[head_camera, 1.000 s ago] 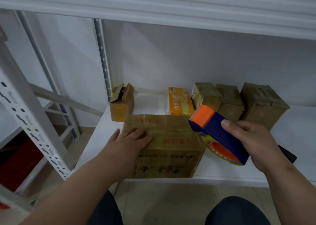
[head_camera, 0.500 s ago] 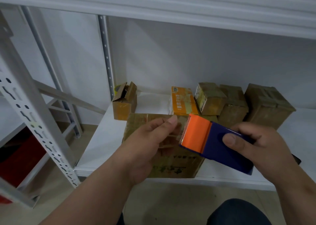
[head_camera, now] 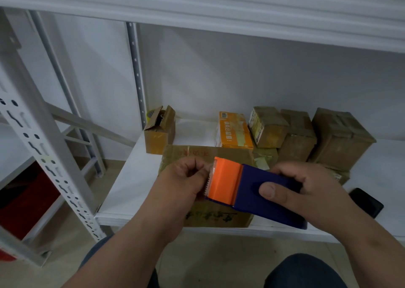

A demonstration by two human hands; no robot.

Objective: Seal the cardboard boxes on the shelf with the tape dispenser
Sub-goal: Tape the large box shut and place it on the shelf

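Both hands meet above the shelf's front edge: right hand grips the tape dispenser, left hand pinches at its toothed end. Below, a large box sits at that edge; smaller boxes line the back, bare shelf left.

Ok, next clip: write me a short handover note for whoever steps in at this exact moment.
Right hand grips the tape dispenser above the large front box. Left hand pinches at the dispenser's toothed end, apparently the tape end; the tape itself is hard to see.
Done: no fresh strip visibly started on this box.
Left: tape the front box, then the small open box at back left. The boxes at back right look closed.
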